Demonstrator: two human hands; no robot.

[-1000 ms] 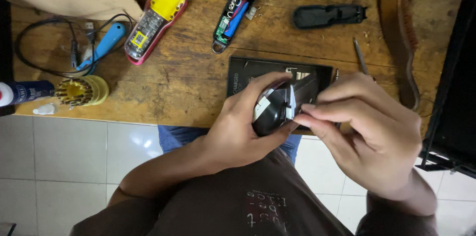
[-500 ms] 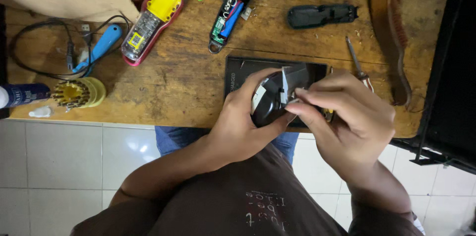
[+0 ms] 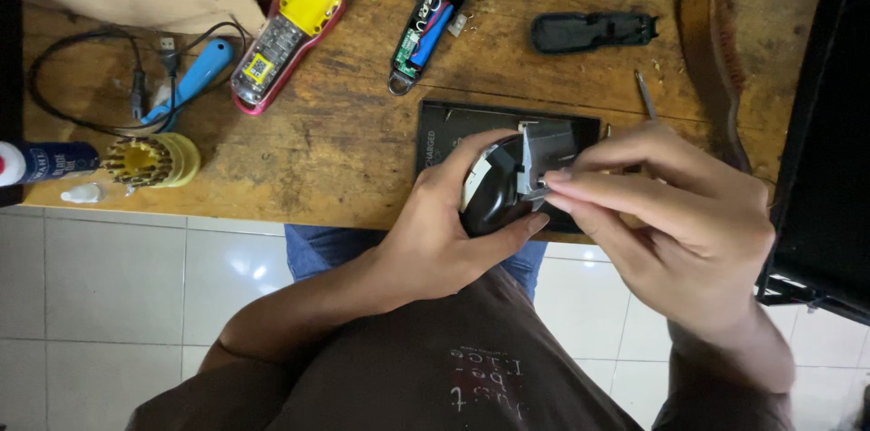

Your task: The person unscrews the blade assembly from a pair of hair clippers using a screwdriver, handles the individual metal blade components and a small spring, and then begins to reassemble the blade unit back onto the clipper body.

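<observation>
Left hand (image 3: 435, 232): black hair clipper (image 3: 494, 195) is being gripped, grip closed around its body.
Right hand (image 3: 671, 213): clipper's blade head (image 3: 544, 154) is being pinched above the tabletop (image 3: 317, 150).

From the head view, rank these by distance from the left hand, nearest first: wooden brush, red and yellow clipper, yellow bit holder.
Measured from the left hand:
1. Red and yellow clipper, up and to the left on the table.
2. Yellow bit holder, far left near the table edge, and wooden brush, far right: too close to call.
</observation>
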